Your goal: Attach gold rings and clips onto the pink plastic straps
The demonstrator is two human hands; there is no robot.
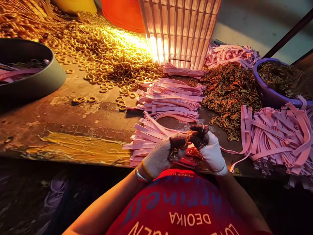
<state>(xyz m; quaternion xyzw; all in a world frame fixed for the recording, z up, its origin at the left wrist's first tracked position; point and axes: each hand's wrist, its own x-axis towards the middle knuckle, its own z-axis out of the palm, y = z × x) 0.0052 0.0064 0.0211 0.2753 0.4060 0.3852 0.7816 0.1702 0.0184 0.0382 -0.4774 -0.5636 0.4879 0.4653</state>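
Observation:
In front of my chest my two hands meet, both in whitish gloves with dark fingertips. My left hand (163,150) is closed, with a few small metal clips (175,154) showing under its curled fingers. The fingertips of my right hand (209,147) are pinched together against those of the left; what they hold is too small and covered to make out. Beneath and behind the hands lie pink straps (144,137) in a flat stack. More bundles of pink straps (171,98) stretch away behind it. One thin pink strap (234,151) runs from beside my right hand toward the right.
Dark gold metal clips (230,94) are heaped right of the straps, near a purple basin (256,76). A loose strap pile (281,137) covers the right edge. Brass rings (97,55) spread across the back left, beside a grey-green tub (55,78). A ribbed translucent panel (181,32) stands behind.

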